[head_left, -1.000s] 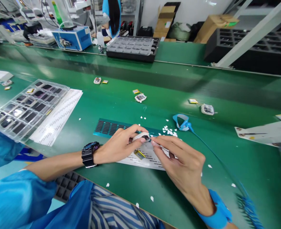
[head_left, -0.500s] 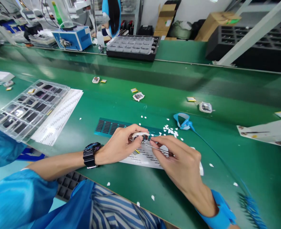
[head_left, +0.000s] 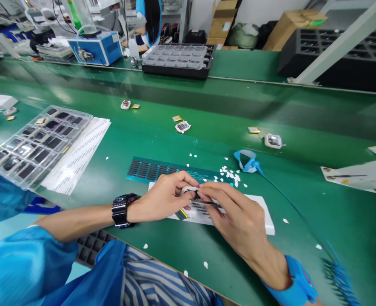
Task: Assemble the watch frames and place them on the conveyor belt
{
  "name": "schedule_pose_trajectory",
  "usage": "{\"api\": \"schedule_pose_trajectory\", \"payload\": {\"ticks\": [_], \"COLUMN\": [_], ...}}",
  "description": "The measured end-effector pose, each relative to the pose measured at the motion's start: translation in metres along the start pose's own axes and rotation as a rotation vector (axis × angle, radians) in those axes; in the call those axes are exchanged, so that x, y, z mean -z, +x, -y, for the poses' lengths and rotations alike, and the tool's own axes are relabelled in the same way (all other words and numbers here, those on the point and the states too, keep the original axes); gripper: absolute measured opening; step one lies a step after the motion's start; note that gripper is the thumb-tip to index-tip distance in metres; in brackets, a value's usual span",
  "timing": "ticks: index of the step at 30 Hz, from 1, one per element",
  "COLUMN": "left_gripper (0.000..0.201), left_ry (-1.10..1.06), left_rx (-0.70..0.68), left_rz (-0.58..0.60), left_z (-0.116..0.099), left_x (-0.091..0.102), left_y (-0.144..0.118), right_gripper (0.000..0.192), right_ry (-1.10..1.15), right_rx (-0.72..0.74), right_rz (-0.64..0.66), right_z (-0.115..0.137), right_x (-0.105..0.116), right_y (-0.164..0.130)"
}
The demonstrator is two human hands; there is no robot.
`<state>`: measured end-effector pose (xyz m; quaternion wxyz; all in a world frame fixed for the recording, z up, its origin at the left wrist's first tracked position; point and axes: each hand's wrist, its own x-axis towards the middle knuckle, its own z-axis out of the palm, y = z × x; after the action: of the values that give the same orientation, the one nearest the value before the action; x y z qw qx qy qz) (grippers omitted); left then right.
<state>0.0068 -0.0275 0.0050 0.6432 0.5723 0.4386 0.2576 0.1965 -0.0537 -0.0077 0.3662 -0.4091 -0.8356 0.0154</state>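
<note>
Head view: a small white casing (head_left: 190, 188) sits between the fingertips of both hands, its dark insides partly showing. The left hand (head_left: 162, 196) pinches it between thumb and fingers, probably to keep so small a thing steady and its inner side reachable. The right hand (head_left: 240, 209) has its fingertips at the casing's right side and grips a thin metal tool (head_left: 207, 203), which lies nearly level below them, pointing toward the casing; whether its tip touches, I cannot tell. Just below the left fingertips is a yellow-edged battery (head_left: 182, 214), over a white printed sheet (head_left: 197, 215) that runs under both hands.

Now the counts. One casing and one tool are in the fingers, with one battery beneath. Just beyond the left fingers lies one strip of black pieces (head_left: 148, 169), partly covered by that hand. Beyond the right fingers are a scatter of white dots (head_left: 229, 174), too crowded to count, and one blue strap (head_left: 246, 162). Three loose dots lie nearer the body than the fingers. Farther beyond the fingers are three more casings (head_left: 183, 126), each beside its own battery, perhaps because the two are wired together. Well left of the left fingers stands one clear tray (head_left: 88, 115) of dark pieces, probably sectioned to keep them apart.
</note>
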Motion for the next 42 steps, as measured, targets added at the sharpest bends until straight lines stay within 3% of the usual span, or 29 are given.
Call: {"api": "schedule_pose_trajectory", "payload": {"ticks": [4,25,28,36,42], "left_gripper": [0.013,0.013,0.018,0.016,0.015], "left_ry": [-0.064,-0.035,-0.126,-0.143,-0.051], "left_rx": [0.030,-0.107,-0.051,-0.073,-0.133], "left_rz": [-0.003,-0.041,-0.051,-0.118,-0.153], "left_z": [0.001,0.004,0.001,-0.001,0.005], "left_x": [-0.001,0.002,0.001,-0.001,-0.001], "left_y": [0.000,-0.002,-0.002,-0.003,-0.004], "right_gripper": [0.021,0.017,0.018,0.012,0.008], "right_ry": [0.011,0.067,0.186,0.575,0.727], "right_rx": [0.001,0.043,-0.056,-0.641,-0.744], "right_rz": [0.000,0.027,-0.016,-0.042,-0.011], "right_z": [0.000,0.000,0.003,0.011,0.009], "right_x": [0.002,0.008,0.007,-0.001,-0.003], "right_y": [0.001,0.002,0.005,0.011,0.010]}}
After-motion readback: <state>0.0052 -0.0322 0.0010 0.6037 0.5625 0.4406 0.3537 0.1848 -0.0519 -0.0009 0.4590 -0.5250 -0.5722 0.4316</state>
